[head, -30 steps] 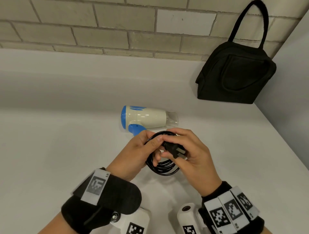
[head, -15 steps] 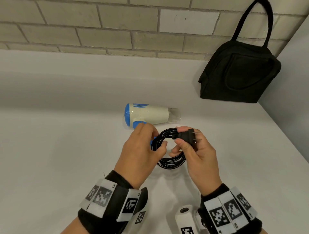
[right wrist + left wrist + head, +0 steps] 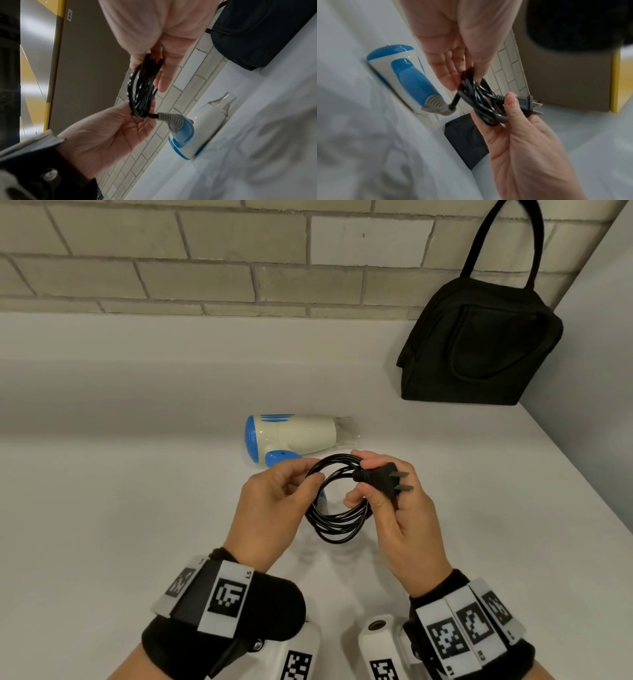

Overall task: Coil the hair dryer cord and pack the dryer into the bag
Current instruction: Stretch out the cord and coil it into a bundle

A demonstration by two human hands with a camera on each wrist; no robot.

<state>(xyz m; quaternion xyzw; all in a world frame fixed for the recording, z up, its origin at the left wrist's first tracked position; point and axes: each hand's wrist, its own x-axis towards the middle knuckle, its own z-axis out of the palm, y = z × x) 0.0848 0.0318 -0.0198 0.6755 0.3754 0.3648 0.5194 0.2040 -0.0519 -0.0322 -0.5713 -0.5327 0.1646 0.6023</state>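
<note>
The left grip [image 3: 274,498] pinches the coiled black cord [image 3: 337,508]; the right grip [image 3: 394,508] clasps its plug [image 3: 383,478] and the loops. Beyond lies the hair dryer [image 3: 294,436] on the white bench [image 3: 120,508]; far right stands the black bag [image 3: 479,344].

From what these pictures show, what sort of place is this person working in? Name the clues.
Probably a staged indoor work counter, maybe a mock bathroom: a plain white counter set against a pale brick-tile wall, with only a hair dryer and a black bag laid out.
</note>
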